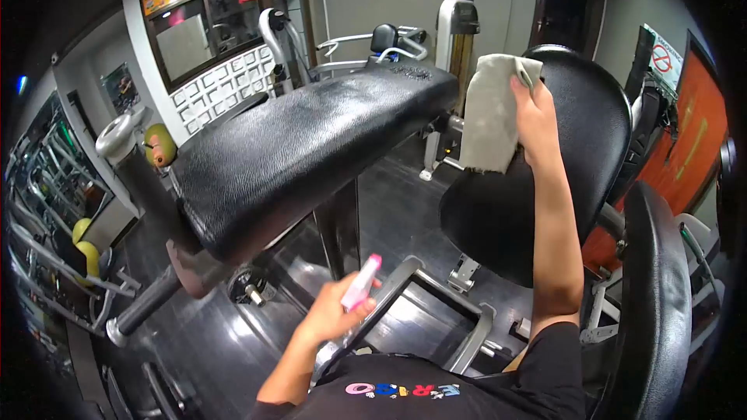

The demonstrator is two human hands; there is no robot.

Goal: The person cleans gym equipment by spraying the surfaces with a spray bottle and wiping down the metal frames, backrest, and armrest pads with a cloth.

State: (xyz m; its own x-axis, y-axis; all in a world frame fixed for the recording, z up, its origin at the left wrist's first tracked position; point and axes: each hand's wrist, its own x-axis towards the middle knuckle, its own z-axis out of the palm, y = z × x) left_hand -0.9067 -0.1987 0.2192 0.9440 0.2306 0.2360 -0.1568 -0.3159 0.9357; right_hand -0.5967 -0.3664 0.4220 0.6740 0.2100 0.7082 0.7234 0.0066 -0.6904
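A grey-beige cloth (pixel 490 113) hangs from my right hand (pixel 537 120), pinched at its upper corner. Behind the cloth is the black padded backrest (pixel 587 117) of a gym machine; whether the cloth touches it I cannot tell. My left hand (pixel 338 307), low in the middle of the view, is wrapped round a small clear spray bottle (pixel 359 286) with a pink top. Beyond that hand stretches a long black padded bench (pixel 311 140) with a shiny, creased cover.
A metal frame (pixel 412 272) stands on the dark floor before me. Another black pad (pixel 657 303) rises close at my right. A post with a rounded grey top (pixel 117 136) is at the left. More gym machines (pixel 381 47) stand at the back.
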